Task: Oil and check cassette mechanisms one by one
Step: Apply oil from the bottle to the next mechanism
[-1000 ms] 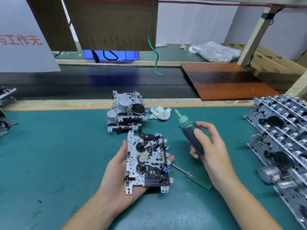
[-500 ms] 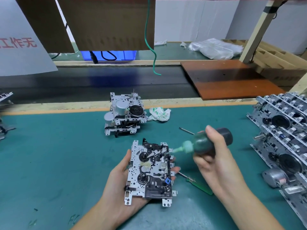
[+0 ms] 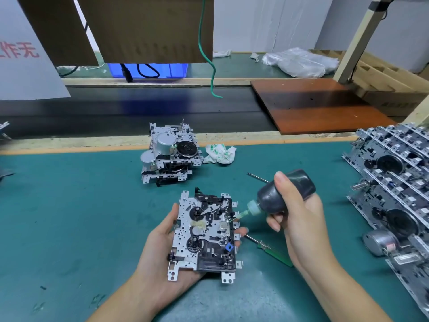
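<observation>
Cassette mechanism [image 3: 205, 233] lies at lower centre in the left hand [image 3: 162, 259], fingers curled round its edges, while the right hand [image 3: 299, 219] grips the oil bottle [image 3: 282, 194], nozzle at its right edge, so oiling looks underway, with many units [image 3: 394, 182] at right probably waiting.

Bright, even indoor light w/ no single strong source visible. Green bench [image 3: 69, 205] is evenly lit; shadows are soft and short, e.g. a faint one under the left hand [image 3: 162, 256] and right hand [image 3: 299, 219]. Mild sheen on the dark oil bottle [image 3: 285, 194] and on metal motor cans at right. Blue glow from a bin [image 3: 148, 70] at back reflects on the dark conveyor belt [image 3: 139, 112]. Wide-angle bend at edges: the wood post [image 3: 355, 40] leans. Centre sharp; far right stack [image 3: 399, 182] slightly soft.
</observation>
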Demonstrator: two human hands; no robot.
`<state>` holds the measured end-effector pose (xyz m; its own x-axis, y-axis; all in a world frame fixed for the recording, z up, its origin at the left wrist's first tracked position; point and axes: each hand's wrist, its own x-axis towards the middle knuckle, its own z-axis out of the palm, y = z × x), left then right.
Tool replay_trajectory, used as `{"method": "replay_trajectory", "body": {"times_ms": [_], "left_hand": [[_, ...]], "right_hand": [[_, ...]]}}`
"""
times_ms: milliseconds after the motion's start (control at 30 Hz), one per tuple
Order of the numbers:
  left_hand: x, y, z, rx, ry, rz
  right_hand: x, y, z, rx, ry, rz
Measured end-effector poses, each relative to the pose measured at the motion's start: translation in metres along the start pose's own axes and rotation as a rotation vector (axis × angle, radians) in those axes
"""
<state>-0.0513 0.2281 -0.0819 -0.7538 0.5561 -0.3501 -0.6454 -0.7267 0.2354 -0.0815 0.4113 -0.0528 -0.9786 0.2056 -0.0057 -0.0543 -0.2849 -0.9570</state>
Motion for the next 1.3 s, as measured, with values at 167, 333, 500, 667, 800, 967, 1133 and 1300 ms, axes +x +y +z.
{"method": "replay_trajectory", "body": {"times_ms": [167,333,500,667,800,967,1133,1300], "left_hand": [[0.000,0.000,0.000,0.008,0.004,0.015],[0.000,0.000,0.000,0.028,0.008,0.023],[0.001,0.001,-0.002,0.047,-0.001,0.029],[0.001,0.001,-0.005,0.073,0.011,0.018],[0.001,0.001,-0.007,0.049,0.015,0.013],[0.002,0.000,-0.005,0.085,0.015,0.025],[0.000,0.002,-0.005,0.080,-0.009,0.068],[-0.003,0.006,-0.002,0.053,-0.037,0.096]], "right_hand": [[-0.001,0.001,0.000,-0.017,-0.028,-0.032],[0.000,0.003,0.000,-0.024,-0.034,-0.046],[0.001,0.005,-0.002,-0.023,-0.039,-0.049],[0.003,0.006,-0.002,-0.035,-0.039,-0.053],[0.003,0.007,-0.003,-0.040,-0.038,-0.051],[0.006,-0.001,-0.007,0.007,0.020,-0.081],[0.019,-0.007,-0.018,-0.098,0.065,-0.109],[0.026,0.014,-0.019,-0.270,-0.044,-0.083]]}}
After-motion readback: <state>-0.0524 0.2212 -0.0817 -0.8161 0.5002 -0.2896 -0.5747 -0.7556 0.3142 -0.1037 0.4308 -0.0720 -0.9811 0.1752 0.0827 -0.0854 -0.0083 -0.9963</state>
